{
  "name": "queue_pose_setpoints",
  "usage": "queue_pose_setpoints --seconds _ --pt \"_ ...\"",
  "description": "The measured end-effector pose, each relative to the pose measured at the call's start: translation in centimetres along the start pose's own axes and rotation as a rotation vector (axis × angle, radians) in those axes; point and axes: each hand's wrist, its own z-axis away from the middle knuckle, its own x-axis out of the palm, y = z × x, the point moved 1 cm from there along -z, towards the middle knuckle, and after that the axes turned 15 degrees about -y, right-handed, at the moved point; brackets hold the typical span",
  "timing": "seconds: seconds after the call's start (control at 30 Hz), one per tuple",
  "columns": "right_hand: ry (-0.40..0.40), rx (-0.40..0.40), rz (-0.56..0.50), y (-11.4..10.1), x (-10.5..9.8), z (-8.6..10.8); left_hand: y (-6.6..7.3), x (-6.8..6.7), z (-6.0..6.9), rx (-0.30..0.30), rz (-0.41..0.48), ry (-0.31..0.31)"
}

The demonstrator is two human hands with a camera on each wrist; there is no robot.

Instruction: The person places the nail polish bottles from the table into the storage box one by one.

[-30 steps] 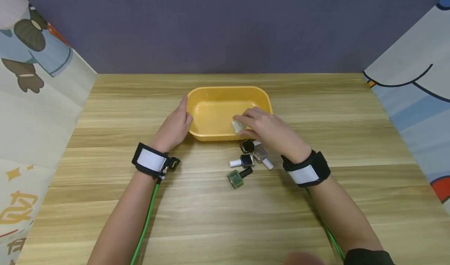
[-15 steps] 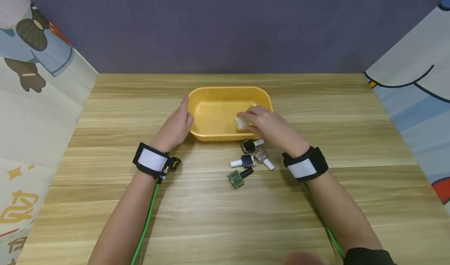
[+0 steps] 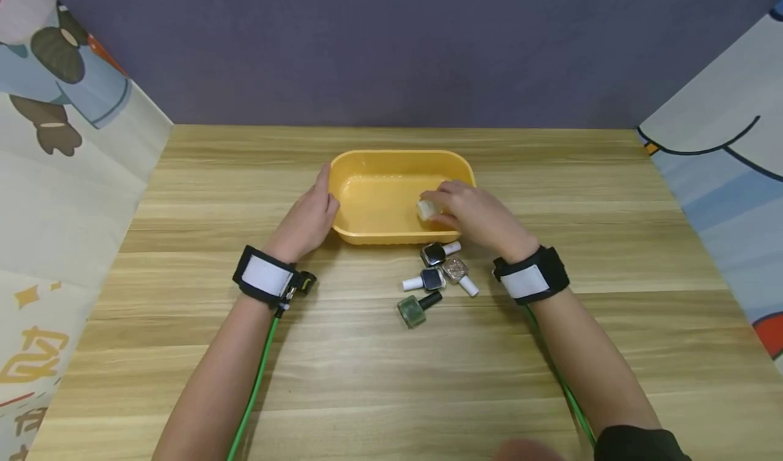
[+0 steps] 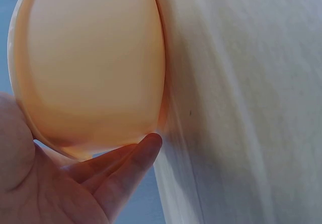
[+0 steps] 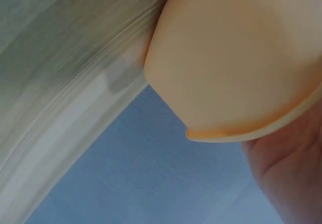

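Observation:
My left hand [image 3: 308,217] holds the left end of a yellow plastic tray [image 3: 349,233], thumb at the rim. In the left wrist view its fingers [image 4: 128,171] lie along the outside of the tray [image 4: 95,73]. Over the tray's right part, my right hand [image 3: 480,217] pinches a small pale bottle [image 3: 426,209], apparently nail polish; its cap is hidden. In the right wrist view the tray wall [image 5: 226,58] covers the bottle and most of that hand [image 5: 292,163]. Below the tray lie a black [image 3: 433,253], a dark blue [image 3: 433,279], a glittery [image 3: 455,268] and a green nail polish bottle [image 3: 412,311].
The wooden table [image 3: 342,386] carries everything. A dark blue-grey panel [image 3: 397,46] stands along its back edge, with printed sheets at the left [image 3: 92,196] and right [image 3: 722,196]. Green cables [image 3: 259,372] run from both wrist straps [image 3: 266,276].
My right hand has moved slightly right and away from me over the tray, still pinching the pale bottle. The left hand keeps its hold, and the lying bottles stay put.

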Motion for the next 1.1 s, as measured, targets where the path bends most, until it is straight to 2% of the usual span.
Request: queue_pose_setpoints --seconds 0.23,0.57,0.87,1.1 --pt "-0.061 -0.006 -0.077 0.44 0.04 -0.45 -0.02 0.09 -0.04 0.003 0.006 -0.004" --pt "-0.134 0.047 -0.157 0.65 0.09 -0.77 -0.1 0.15 -0.18 -0.003 0.018 -0.006" --pt "-0.131 0.067 -0.142 0.57 -0.01 -0.89 -0.06 0.01 -0.13 -0.003 0.021 -0.003" --pt "-0.113 0.097 -0.078 0.41 0.0 -0.63 0.01 0.02 -0.1 -0.004 0.026 -0.006"
